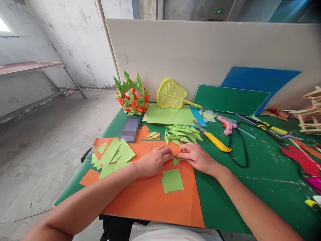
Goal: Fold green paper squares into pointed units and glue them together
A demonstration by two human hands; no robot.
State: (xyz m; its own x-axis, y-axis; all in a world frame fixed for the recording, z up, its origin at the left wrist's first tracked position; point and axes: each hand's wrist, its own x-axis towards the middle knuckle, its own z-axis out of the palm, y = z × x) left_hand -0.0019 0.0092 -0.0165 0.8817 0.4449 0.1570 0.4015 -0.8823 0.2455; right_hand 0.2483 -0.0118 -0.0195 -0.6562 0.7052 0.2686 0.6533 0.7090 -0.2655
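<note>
In my head view, my left hand and right hand meet fingertip to fingertip at a small green paper piece above the far right part of the orange sheet. What shows of it is light green and angular, with a pointed lower end; my fingers cover the rest, so I cannot tell whether I'm pinching or just pressing it.

Just nearer lie overlapping green squares, flat. Beyond my fingers, folded green leaves are heaped; on the left, loose green papers crowd my forearm. Plain orange surface runs from the squares to the sheet's near edge; past its right edge, green tabletop gives room.
</note>
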